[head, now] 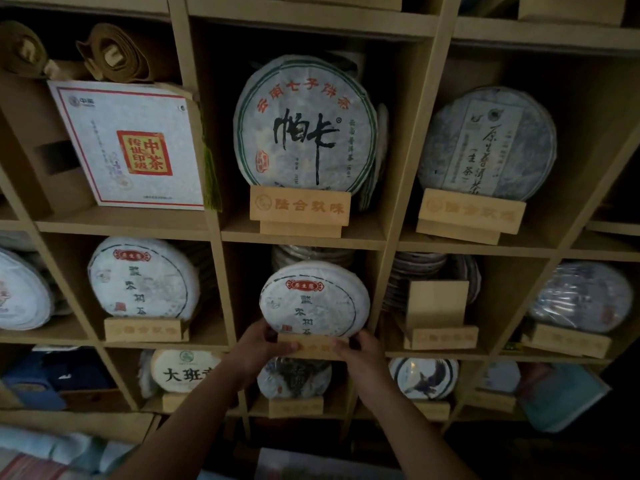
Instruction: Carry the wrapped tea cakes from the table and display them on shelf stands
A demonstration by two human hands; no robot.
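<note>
While both hands reach into the middle cubby of the shelf (214,233), a white-wrapped cake (313,299) stands upright on a wooden stand (313,346) right between them. The left hand (265,344) curls its fingers round the stand's left end, thumb lying along its front, with the cake's lower left edge just above. The right hand (360,348) grips the stand's right end the same way, fingers wrapped behind and thumb on the front face. The cake leans slightly back, its red label at the top and dark characters running down the centre.

Left of the left hand, one cubby over, a matching cake (142,277) sits on its own stand. Right of the right hand stands an empty stand (438,317) with stacked cakes behind it. Straight above the hands, a larger cake with a green ring (304,123) rests on a stand; up and to the right is a bluish cake (486,143), and up and to the left a white box (128,143) with a red seal. Below the forearms, more cakes show in the lower row, partly hidden and dim
</note>
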